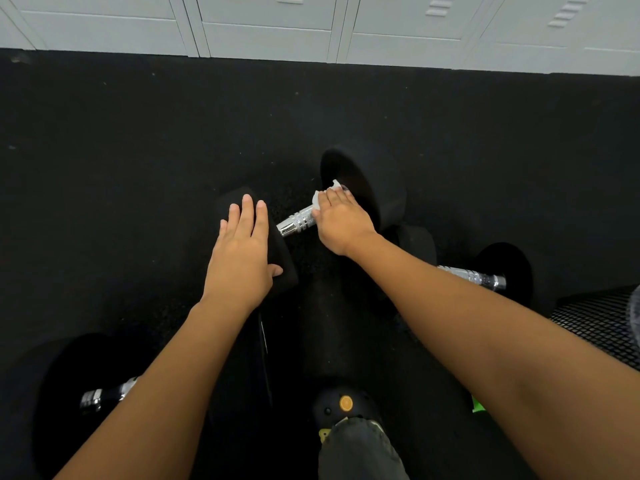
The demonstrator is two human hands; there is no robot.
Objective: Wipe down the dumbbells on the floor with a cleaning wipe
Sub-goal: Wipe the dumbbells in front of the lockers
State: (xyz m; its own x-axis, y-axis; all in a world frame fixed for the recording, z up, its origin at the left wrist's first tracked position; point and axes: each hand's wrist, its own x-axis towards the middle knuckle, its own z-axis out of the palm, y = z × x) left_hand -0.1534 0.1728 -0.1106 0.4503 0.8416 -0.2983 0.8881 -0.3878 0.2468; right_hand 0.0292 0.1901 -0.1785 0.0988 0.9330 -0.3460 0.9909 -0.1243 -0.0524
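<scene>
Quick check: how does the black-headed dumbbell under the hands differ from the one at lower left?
The centre black-headed, chrome-handled dumbbell is being handled: the left hand lies flat on its near head, and the right hand holds a white wipe on its handle. The lower-left black dumbbell is untouched, its handle half hidden behind the left forearm. Both lie on the black floor.

Bare forearms (166,386); grey trouser leg (360,452); black clog (327,396), orange button (346,403).

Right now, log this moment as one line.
step: wiping handle | left hand: flat on near end of dumbbell | right hand: wraps wipe round handle | floor: two more dumbbells untouched
</scene>
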